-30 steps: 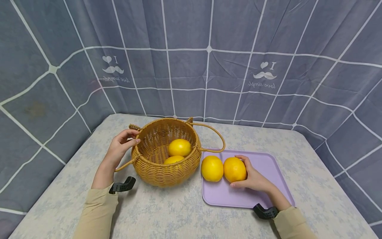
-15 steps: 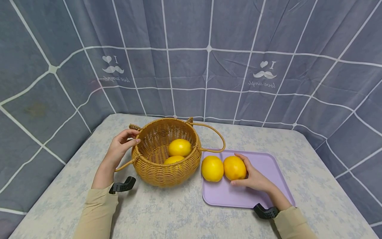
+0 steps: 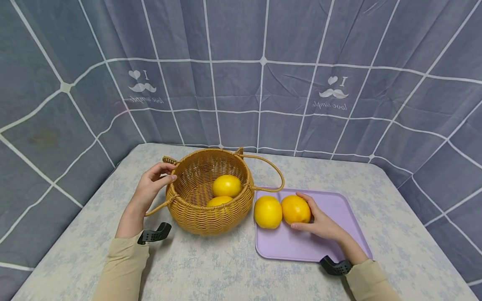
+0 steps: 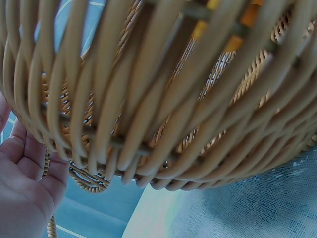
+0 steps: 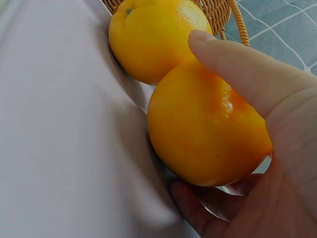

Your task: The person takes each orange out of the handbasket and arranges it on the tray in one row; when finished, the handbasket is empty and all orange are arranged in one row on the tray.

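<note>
A round wicker basket (image 3: 203,217) stands left of centre, its mouth tipped toward me. My left hand (image 3: 147,190) holds its left rim, thumb at the edge; in the left wrist view the woven wall fills most of the picture, with the curled fingers (image 4: 29,158) beside it. Two yellow fruits (image 3: 227,186) lie inside, the nearer one partly hidden by the rim. My right hand (image 3: 320,219) grips an orange (image 3: 295,210) between thumb and fingers, over the lilac tray (image 3: 290,246). Touching that orange on its left is a second, yellower orange (image 3: 267,212).
One looped basket handle (image 3: 276,173) sticks out to the right, reaching over the tray's back left corner. Another handle (image 3: 156,209) hangs by the left wrist. A patterned cloth covers the table (image 3: 203,267), and a grey-blue checked curtain (image 3: 241,83) closes off the back and sides.
The orange in my right hand has turned and shifted slightly away from me, and the right thumb has moved up with it. The left hand and basket have stayed put.
</note>
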